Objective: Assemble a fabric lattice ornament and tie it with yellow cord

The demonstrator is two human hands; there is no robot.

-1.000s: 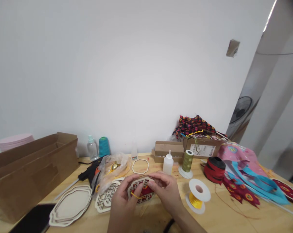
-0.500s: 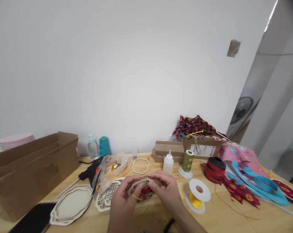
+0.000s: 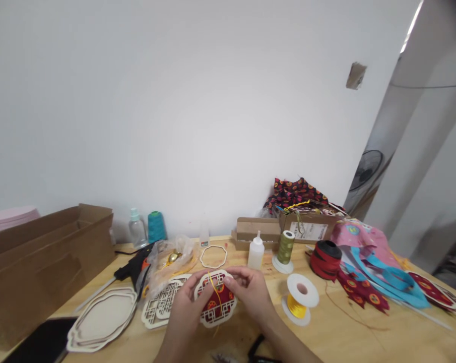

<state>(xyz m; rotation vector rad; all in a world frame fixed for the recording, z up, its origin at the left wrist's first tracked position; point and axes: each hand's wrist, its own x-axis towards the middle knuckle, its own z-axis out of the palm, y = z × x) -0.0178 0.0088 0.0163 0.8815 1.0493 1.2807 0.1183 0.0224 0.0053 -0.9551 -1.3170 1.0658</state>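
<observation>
Between my two hands is a scalloped wooden lattice panel (image 3: 228,308) backed with dark red patterned fabric, its front tipped up to face me. A yellow cord (image 3: 217,297) runs down across its face. My left hand (image 3: 188,307) grips the left edge, thumb on the front near the cord. On the upper right edge my right hand (image 3: 248,292) is closed, its thumb on the fabric and fingers behind. Pale openwork wooden panels (image 3: 155,306) lie just left of my left hand. A spool of yellow cord (image 3: 301,297) stands to the right.
Stacked wooden frames (image 3: 101,320), a black glue gun (image 3: 131,269) and a long cardboard box (image 3: 50,267) are at left. Behind stand a white squeeze bottle (image 3: 256,251) and a green thread cone (image 3: 285,248). Red ribbon roll (image 3: 325,259) and blue strips (image 3: 394,282) lie right.
The panel has been tilted up, so its fabric and lattice now show fully with the cord across them. The whole view has shifted slightly, with things on the table appearing further left.
</observation>
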